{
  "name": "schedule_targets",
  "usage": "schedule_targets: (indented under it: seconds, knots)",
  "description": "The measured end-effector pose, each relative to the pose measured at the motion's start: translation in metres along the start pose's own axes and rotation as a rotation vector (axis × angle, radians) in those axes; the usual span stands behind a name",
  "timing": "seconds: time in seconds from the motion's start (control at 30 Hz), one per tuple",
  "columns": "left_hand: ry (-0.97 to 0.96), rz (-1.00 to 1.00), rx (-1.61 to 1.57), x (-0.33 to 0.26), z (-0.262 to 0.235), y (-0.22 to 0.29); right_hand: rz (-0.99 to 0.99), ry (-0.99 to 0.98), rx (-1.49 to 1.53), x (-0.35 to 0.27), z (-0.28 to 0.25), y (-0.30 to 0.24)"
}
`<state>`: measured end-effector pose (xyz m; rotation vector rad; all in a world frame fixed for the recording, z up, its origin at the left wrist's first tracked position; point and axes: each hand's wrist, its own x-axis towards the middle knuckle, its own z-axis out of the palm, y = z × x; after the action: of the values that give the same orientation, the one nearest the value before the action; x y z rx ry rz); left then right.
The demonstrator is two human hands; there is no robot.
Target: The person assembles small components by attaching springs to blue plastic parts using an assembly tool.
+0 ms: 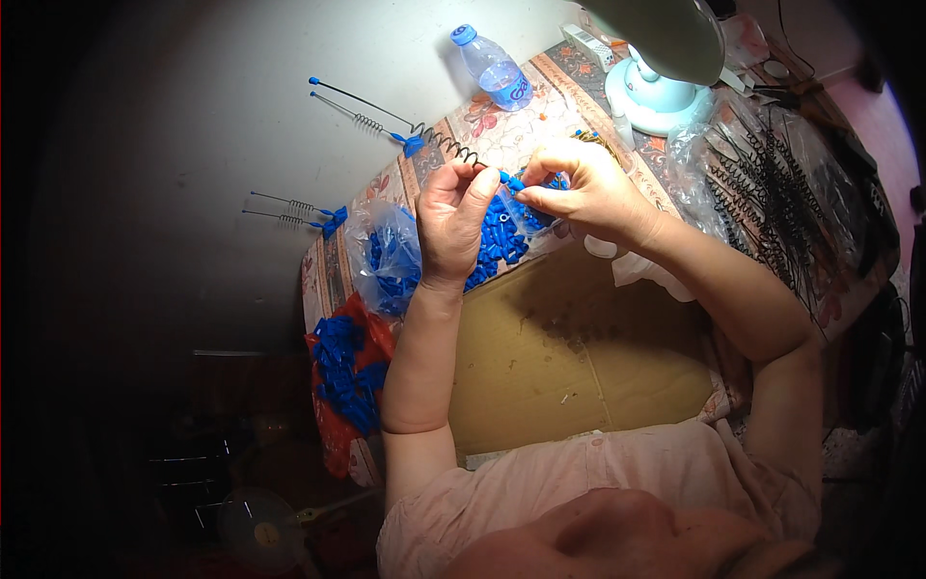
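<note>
Long black wire [446, 143], partly coiled, blue-capped — aslant, its coiled end near a small blue piece [512, 181].

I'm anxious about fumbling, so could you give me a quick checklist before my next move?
1. Left hand gripping the black coiled wire: ok.
2. Right hand pinching the small blue piece: ok.
3. Join between wire and blue piece secure: cannot tell, too small and partly covered by fingers.
4. Hands well lit near the desk lamp: ok.
5. Plastic bottle capped: ok.
6. Spare coiled wires untangled: not ok, heaped crisscross.
</note>
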<state>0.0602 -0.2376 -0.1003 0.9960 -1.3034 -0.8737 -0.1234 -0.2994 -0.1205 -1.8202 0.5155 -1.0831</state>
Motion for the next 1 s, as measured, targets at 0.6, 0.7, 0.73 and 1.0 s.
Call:
schedule_targets:
  seconds: [0.6,0.7,0.73,1.0]
  knots:
    - [0.019,-0.01,0.01,-0.002,0.0019,-0.0006,-0.022,0.007,0.051,-0.0003,0.0039,0.0034]
    - [0.011,-0.013,-0.009,-0.0019,0.0027,-0.0006,0.044,-0.01,0.099,-0.0017,0.0039,0.0024]
    - [0.008,-0.017,-0.022,-0.0017,0.0035,-0.0003,0.052,-0.003,0.116,-0.0019,0.0042,0.0024]
    - [-0.006,-0.028,-0.004,-0.0029,-0.0002,-0.0034,0.14,-0.055,0.142,-0.0005,0.0027,-0.0006]
